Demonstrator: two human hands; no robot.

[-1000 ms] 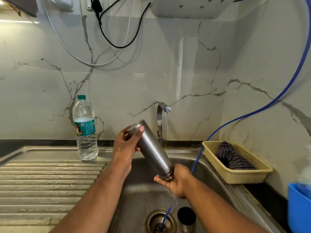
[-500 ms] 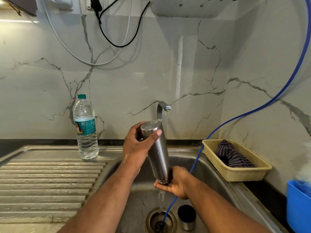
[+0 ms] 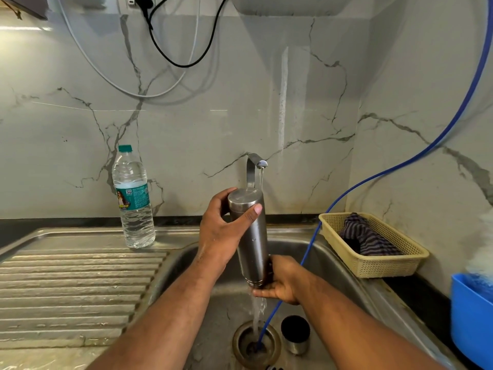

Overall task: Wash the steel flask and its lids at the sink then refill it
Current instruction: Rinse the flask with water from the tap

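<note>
**Q:** Head view: where is the steel flask, and how is it held?

**A:** The steel flask [image 3: 252, 241] is over the sink [image 3: 336, 265] bowl. It is inverted, with the closed base up just below the tap [image 3: 253, 166] spout and the mouth down. The left hand [image 3: 220, 236] grips the base end, thumb across the front and fingers wrapped behind. The right hand [image 3: 284, 283] wraps the mouth end from the right, fingers partly under the opening. Both grips are closed on the flask body.

**Q:** State the long axis.

**A:** It is close to vertical, with the top tilted slightly left. Water falls from the mouth past the right hand to the drain [image 3: 240, 345], beside the blue hose [image 3: 309, 252] that ends in it. A thin stream from the tap runs just right of the base.

**Q:** On what relation does the next move turn?

**A:** As a judgement, rinse water is being emptied. To take water again, the mouth must face up under the spout, so the axis must be reversed end for end. The left hand, on the base, is nearer the tap. The right hand, at the mouth, sits directly below it.

**Q:** Where are the lids?

**A:** One cup lid [image 3: 294, 335] stands open end up on the sink floor, just right of the drain and apart from both hands. No other lid can be identified here.

**Q:** What is the hazard?

**A:** The steel is wet, so a slip during the turn is the likely risk.
</note>
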